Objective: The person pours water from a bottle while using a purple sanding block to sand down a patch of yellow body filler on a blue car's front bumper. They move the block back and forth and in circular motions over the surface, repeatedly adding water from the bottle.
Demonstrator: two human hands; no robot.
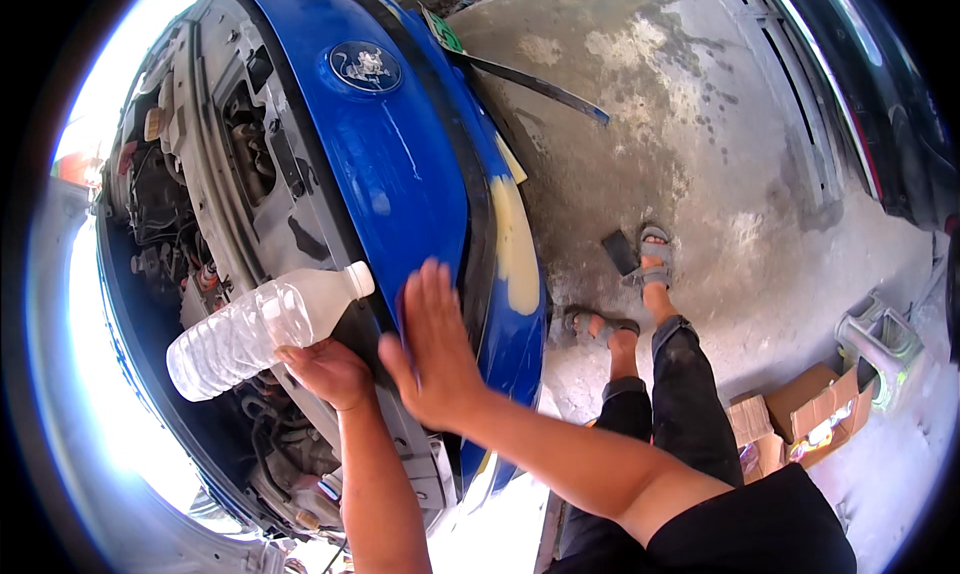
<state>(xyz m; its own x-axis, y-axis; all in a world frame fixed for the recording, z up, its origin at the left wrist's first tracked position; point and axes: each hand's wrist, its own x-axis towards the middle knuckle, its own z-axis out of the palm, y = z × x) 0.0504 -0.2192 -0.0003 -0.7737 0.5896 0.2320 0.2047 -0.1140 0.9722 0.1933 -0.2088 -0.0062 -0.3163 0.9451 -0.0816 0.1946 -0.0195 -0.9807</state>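
Note:
My left hand (330, 374) grips a clear plastic bottle (240, 336) with a white cap, holding it sideways over the open engine bay (160, 224). Beside it my right hand (435, 344) is slightly blurred, fingers stretched out over the blue front panel (395, 174); whether it touches the paint I cannot tell. The panel carries a round silver-and-dark emblem (365, 67). On its outer edge is a cream, filler-like patch (515, 244).
My sandaled feet stand on stained concrete (650, 124), beside a dark flat object (618, 252). A long dark strip (540, 92) juts from the car. At right are cardboard boxes (810, 409), a pale green plastic stool (870, 339) and a dark vehicle (870, 74).

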